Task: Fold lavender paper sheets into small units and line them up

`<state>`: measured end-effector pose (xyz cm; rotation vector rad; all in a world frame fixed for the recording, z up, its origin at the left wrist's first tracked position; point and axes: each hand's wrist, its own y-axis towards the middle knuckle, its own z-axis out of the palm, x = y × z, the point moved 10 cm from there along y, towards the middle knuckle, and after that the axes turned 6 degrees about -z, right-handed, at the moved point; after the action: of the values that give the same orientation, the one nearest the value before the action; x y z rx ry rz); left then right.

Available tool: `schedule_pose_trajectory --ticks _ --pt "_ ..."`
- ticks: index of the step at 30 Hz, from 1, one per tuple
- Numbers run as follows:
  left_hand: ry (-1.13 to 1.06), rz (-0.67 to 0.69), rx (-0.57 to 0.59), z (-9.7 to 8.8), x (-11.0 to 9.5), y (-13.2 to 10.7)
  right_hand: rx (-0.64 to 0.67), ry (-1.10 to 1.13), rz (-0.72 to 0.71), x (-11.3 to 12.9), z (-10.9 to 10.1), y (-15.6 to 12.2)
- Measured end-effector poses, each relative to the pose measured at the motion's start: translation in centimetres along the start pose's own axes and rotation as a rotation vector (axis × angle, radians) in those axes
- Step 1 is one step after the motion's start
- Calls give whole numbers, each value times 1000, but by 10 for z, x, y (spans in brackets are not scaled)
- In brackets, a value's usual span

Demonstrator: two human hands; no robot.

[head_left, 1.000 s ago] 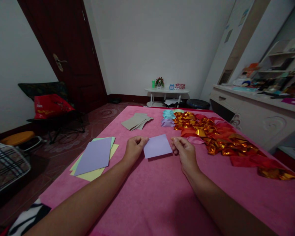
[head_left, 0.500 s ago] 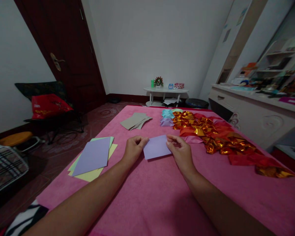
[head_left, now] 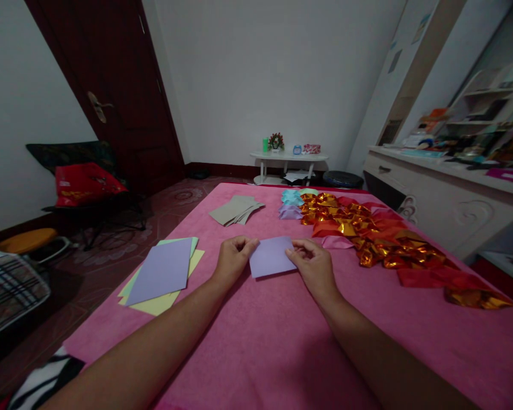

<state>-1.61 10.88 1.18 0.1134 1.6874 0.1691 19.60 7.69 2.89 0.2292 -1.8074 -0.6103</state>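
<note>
A small lilac paper sheet lies on the pink tablecloth in front of me. My left hand is curled, its fingertips pinching the sheet's left edge. My right hand is closed on the sheet's right edge, thumb and fingers together over the paper. Both forearms rest low over the cloth.
A stack of lilac, green and yellow sheets lies to the left. Grey paper pieces sit farther back. Small folded blue and lilac shapes adjoin a long heap of red and gold foil on the right. A white cabinet stands beyond the table.
My right hand has slid leftward along the lilac sheet, covering more of its right edge. The left hand has stayed in place.
</note>
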Motion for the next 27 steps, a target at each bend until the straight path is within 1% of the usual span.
schedule_pose_trajectory --ticks 3,5,12,19,21,23,27 --pt "-16 9 -8 -1 -1 0 45 4 75 -13 7 -3" --pt "-29 15 -15 -2 -1 0 55 7 86 -16 8 -4" --pt "-33 -2 -9 -2 -3 -2 -19 100 32 -2 1 -1" --pt "-21 -4 -38 -6 3 1 18 -12 -95 16 0 0" --pt "-17 -6 -47 -7 3 2 22 -16 -94 16 1 -1" --pt "-11 -14 -66 -10 4 2 15 -5 -64 11 1 -1" --pt "-6 -32 -138 -19 4 2 9 11 -5 2 2 -2"
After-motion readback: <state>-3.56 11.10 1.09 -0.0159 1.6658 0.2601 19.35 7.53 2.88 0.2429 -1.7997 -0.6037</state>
